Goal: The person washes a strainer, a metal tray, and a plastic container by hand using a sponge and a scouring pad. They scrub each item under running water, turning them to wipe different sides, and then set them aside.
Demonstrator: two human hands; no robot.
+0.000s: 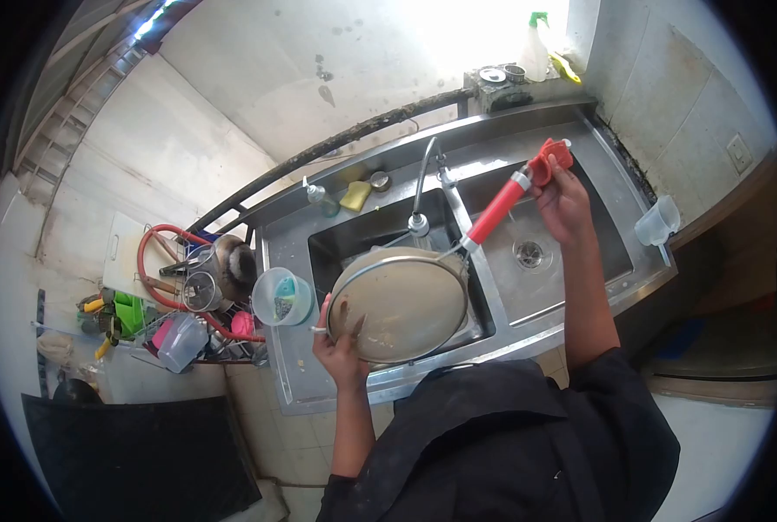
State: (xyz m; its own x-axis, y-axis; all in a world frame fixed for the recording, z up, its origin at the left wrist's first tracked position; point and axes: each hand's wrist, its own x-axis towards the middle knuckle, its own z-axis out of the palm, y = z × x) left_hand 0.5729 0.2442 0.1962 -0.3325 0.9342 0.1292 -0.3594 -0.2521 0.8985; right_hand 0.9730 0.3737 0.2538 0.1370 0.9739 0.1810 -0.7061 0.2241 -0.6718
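Observation:
A large round strainer (pixel 410 304) with a fine mesh is tilted over the left basin, bits of food residue stuck to its face. My left hand (pixel 343 352) grips its rim at the lower left, with fingers lying over the mesh. From the far side of the rim a red handle (pixel 497 211) runs up to the right. At that handle's upper end, my right hand (pixel 564 204) is closed on a red, flexible-looking piece (pixel 552 161); whether it is part of the handle I cannot tell. The faucet (pixel 418 222) hangs just behind the strainer.
The steel sink (pixel 528 322) has a right basin with a drain strainer (pixel 528 254). A plastic tub (pixel 281 297) stands left, a soap bottle (pixel 321 198) and yellow sponge (pixel 355 196) behind. A measuring jug (pixel 658 221) sits at the right edge. Pots (pixel 232 265) crowd the left rack.

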